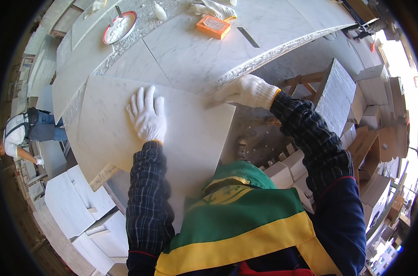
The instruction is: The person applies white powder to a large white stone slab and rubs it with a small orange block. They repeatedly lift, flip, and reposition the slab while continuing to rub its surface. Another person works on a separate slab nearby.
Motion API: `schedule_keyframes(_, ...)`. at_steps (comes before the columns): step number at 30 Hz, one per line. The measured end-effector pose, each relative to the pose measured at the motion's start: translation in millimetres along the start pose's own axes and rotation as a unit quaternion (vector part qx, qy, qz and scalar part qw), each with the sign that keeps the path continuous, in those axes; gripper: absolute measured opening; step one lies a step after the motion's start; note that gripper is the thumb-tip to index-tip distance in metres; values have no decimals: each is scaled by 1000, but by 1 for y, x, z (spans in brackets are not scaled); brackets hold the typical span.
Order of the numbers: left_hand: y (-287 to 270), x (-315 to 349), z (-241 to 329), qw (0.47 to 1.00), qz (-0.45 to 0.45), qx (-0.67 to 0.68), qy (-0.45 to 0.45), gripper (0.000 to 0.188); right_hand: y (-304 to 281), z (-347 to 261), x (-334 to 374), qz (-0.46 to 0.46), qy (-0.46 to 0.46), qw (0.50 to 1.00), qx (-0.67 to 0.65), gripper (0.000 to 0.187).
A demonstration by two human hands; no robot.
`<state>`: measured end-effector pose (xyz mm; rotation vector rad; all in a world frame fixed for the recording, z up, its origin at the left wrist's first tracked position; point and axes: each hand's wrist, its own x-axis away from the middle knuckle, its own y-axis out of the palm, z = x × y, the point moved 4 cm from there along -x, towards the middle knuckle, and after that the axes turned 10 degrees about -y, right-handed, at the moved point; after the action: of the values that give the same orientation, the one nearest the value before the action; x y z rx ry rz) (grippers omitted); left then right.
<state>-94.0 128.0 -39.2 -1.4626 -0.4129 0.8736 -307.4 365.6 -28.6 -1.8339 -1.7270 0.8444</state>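
Note:
Both my hands wear white knitted work gloves. My left hand [147, 114] lies flat on a white marble slab [190, 124], its fingers spread. At the slab's far right corner is my right hand [250, 91], fingers closed together and pointing left along the edge. Its fingertips are blurred; whatever may be between them is hidden. Beyond the slab, larger marble pieces [186, 55] with a rough broken edge cover the worktop. On them lie an orange box [213, 26], a dark flat metal strip [248, 37] and a loose white glove [214, 9].
A red-rimmed bowl of white powder [120, 30] and a white bottle [160, 11] stand at the far left. Right of me are a stone-topped stand [336, 94] and cardboard boxes [373, 92]. Stacked white slabs [71, 202] lie lower left; another person [27, 129] bends at far left.

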Motion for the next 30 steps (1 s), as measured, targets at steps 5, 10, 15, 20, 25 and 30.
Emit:
schedule_keyframes(5, -5, 0, 4, 1000, 14, -2, 4, 48, -4, -5, 6, -80, 16, 995, 50, 31)
schedule_keyframes(10, -4, 0, 4, 1000, 12, 4, 1, 47, -5, -8, 21, -100, -15, 989, 105, 40)
schedule_keyframes(15, -6, 0, 5, 1000, 9, -1, 3, 47, -5, -4, 28, -58, -65, 987, 136, 36)
schedule_keyframes(20, -6, 0, 5, 1000, 7, -5, 2, 48, 1, -4, 31, -21, -46, 993, 111, 34)
schedule_keyframes(25, -5, -1, 4, 1000, 11, -8, 3, 46, 0, -8, 32, -13, -46, 993, 108, 35)
schedule_keyframes(30, -5, -1, 3, 1000, 10, -8, 7, 46, 1, -10, 34, -35, -57, 988, 140, 39)
